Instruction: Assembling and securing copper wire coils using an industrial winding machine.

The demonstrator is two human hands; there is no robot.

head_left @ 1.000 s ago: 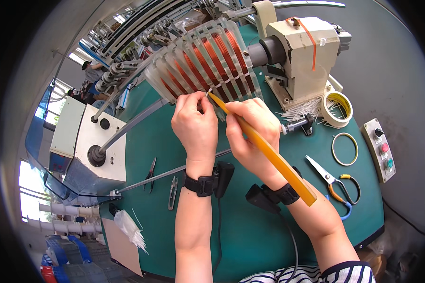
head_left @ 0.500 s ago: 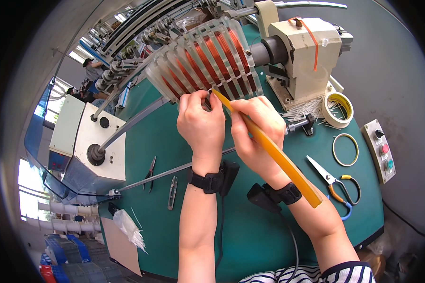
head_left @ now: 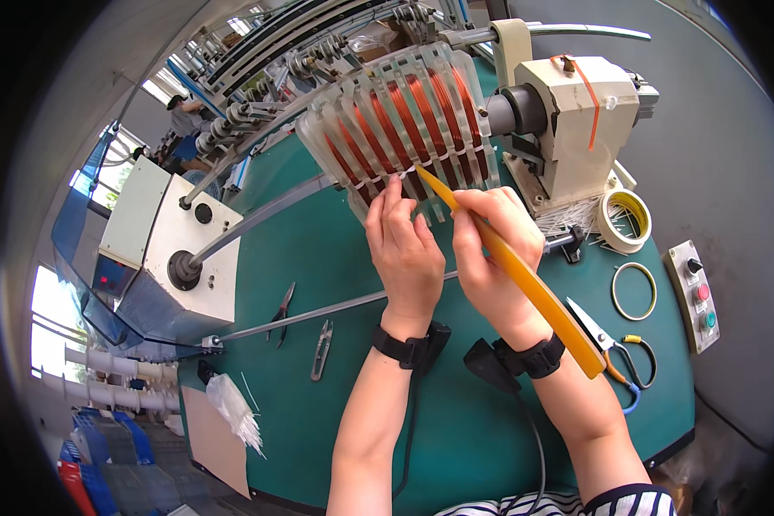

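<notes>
Copper wire coils (head_left: 393, 125) sit in rows on a slotted, translucent bobbin former (head_left: 322, 136) mounted on a machine spindle. Thin white ties cross the lower side of the windings. My right hand (head_left: 500, 256) is closed round a long yellow pointed strip (head_left: 533, 295), its tip touching the coils near the middle ties. Beside that tip, my left hand (head_left: 404, 249) has its fingers stretched up against the lower edge of the windings. Its fingertips rest by a white tie, and nothing else shows in its grasp. Both wrists wear black straps.
On the green table (head_left: 318, 430) lie scissors (head_left: 606, 340), pliers (head_left: 282, 314), snips (head_left: 322, 350), a tape roll (head_left: 625, 221), a yellow ring (head_left: 634, 291) and a bag of white ties (head_left: 235, 411). A metal rod (head_left: 335, 303) crosses the table. A button box (head_left: 693, 297) is at right.
My left hand has gone from a pinch at the coils to extended fingers against them. The yellow strip remains in my right hand. The whole view has shifted slightly.
</notes>
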